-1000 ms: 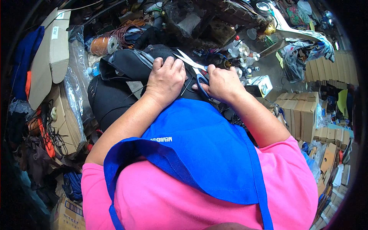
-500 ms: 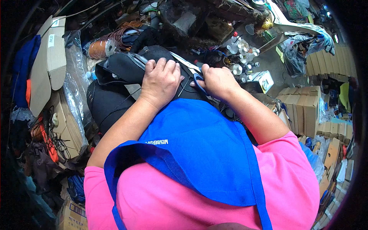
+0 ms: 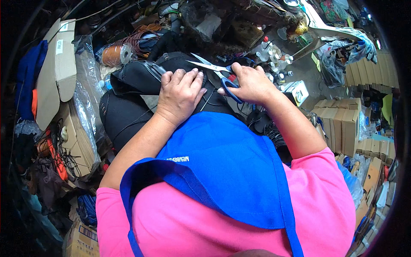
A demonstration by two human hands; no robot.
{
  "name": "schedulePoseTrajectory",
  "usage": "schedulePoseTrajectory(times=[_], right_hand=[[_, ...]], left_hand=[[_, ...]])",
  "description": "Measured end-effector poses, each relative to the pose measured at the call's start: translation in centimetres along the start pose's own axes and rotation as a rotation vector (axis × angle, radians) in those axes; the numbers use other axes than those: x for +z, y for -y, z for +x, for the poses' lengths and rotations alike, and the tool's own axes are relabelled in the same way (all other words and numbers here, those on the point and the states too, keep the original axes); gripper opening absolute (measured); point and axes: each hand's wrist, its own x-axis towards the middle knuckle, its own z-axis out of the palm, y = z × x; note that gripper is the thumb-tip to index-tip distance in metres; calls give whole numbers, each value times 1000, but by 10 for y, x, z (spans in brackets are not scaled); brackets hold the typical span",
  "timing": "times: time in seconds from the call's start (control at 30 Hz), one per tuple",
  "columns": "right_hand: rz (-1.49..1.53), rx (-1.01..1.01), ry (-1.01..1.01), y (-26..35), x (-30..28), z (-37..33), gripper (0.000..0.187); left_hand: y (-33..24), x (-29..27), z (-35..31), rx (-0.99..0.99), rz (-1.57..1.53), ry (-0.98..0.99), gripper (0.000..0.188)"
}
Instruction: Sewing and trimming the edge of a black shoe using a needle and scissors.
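Observation:
My right hand grips a pair of scissors by its dark blue handles. The two blades are spread apart and point up and to the left. My left hand has its fingers bent and pressed together on a black piece of material with an opening at its left end; I cannot make out exactly what it is. This piece lies over my dark-clothed lap. A thin pale thin-shafted tool juts out below my left fingers, its other end hidden.
Flat cardboard pieces and clear plastic stand at left, near an orange thread spool. Several bottles crowd the floor ahead, beside a white tin. Stacked cardboard boxes rise at right. A blue apron covers my front.
The scissors have moved up and away from my left hand, and their blades have spread wider. My left hand stays nearly in place on the black piece.

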Motion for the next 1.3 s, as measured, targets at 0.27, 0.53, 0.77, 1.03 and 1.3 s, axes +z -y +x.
schedulePoseTrajectory(times=[0.27,0.53,0.77,1.03,1.3], right_hand=[[164,4,150,-16,1,3,69],[1628,7,572,-31,32,-14,69],[1425,30,-15,15,28,11,45],[1422,-246,-93,52,20,45,38],[1010,-703,-44,68,-89,29,30]], left_hand=[[1,0,0,-17,-1,3,40],[5,-10,8,-90,-166,-51,44],[10,-10,8,-333,-409,-159,32],[11,-36,-8,-383,-593,-156,24],[59,-161,27,-441,-866,-209,23]])
